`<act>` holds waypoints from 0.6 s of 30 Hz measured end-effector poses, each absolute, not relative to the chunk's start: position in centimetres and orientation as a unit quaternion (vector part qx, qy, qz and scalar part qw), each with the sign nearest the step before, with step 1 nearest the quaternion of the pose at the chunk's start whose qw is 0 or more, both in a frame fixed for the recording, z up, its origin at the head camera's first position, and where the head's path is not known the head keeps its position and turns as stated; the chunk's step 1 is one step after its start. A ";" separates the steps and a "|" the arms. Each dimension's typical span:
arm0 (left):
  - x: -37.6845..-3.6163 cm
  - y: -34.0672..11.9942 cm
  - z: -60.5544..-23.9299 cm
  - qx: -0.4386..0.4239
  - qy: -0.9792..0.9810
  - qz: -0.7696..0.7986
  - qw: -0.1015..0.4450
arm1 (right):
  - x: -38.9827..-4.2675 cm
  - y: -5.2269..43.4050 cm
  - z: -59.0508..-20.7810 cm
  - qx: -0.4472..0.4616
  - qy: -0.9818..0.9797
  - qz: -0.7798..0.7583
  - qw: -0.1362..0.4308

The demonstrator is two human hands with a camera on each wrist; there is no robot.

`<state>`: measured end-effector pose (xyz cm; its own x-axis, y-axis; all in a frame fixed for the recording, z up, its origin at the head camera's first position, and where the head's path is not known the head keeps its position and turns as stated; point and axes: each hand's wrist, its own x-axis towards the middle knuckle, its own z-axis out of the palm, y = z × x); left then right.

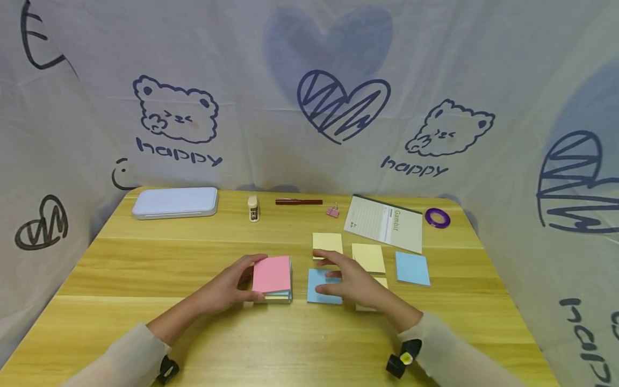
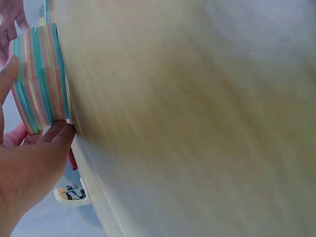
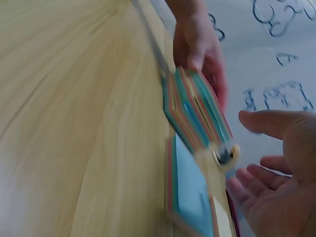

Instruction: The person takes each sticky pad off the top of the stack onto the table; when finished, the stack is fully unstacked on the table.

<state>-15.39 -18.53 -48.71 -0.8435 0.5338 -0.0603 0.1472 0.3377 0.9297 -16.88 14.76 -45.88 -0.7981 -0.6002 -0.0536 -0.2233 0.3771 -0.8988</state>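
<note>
Landmark = the thick square pad of multicoloured sticky notes with a pink top sheet (image 1: 272,278), lying flat on the wooden table (image 1: 145,322), near the middle, toward the front edge.

Left hand (image 1: 227,287) grips the pad from its left side: thumb on the near edge, fingers curled over the far-left corner. Left wrist view shows a fingertip hard against the striped edge of the stack (image 2: 42,79).

Right hand (image 1: 350,279) is just right of the pad, palm down, fingers loosely spread, holding nothing; it hovers over a single blue paper square (image 1: 320,286) lying beside the pad. Can't tell if the fingertips touch it.

My read: sheets are being taken off and laid out. To do it well, keep the left hand pinning the block so it doesn't slide on the smooth wood, and peel from the loose edge, low and slow, so thin paper doesn't curl.

Right of and beyond the pad: pale yellow squares (image 1: 368,257) and another blue square (image 1: 412,268), all flat, matte, apart from each other.

Further back: lined notepad (image 1: 384,223), purple tape ring (image 1: 437,217), small pink binder clip (image 1: 332,211), dark red pen (image 1: 298,202), cream stapler (image 1: 253,208), pale lilac flat case with rounded corners (image 1: 175,202).
</note>
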 end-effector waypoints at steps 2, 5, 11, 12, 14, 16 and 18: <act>-15.4 -18.5 -48.7 0.212 0.798 0.534 0.182 | -16.9 13.4 -46.0 -0.264 0.807 -0.493 0.190; -15.4 -18.5 -48.6 0.211 0.800 0.531 0.182 | -17.0 11.5 -46.3 -0.281 0.816 -0.473 0.180; -15.5 -18.5 -48.5 0.220 0.803 0.524 0.181 | -16.9 9.0 -46.7 -0.288 0.836 -0.438 0.163; -15.5 -18.5 -48.5 0.221 0.803 0.523 0.181 | -16.9 8.8 -46.8 -0.283 0.838 -0.438 0.161; -15.5 -18.5 -48.5 0.223 0.805 0.520 0.180 | -16.9 8.4 -46.9 -0.274 0.843 -0.435 0.156; -15.4 -18.5 -48.5 0.223 0.807 0.517 0.178 | -17.0 8.1 -46.9 -0.270 0.848 -0.430 0.152; -15.4 -18.5 -48.5 0.224 0.810 0.513 0.175 | -17.1 7.9 -47.0 -0.268 0.852 -0.423 0.151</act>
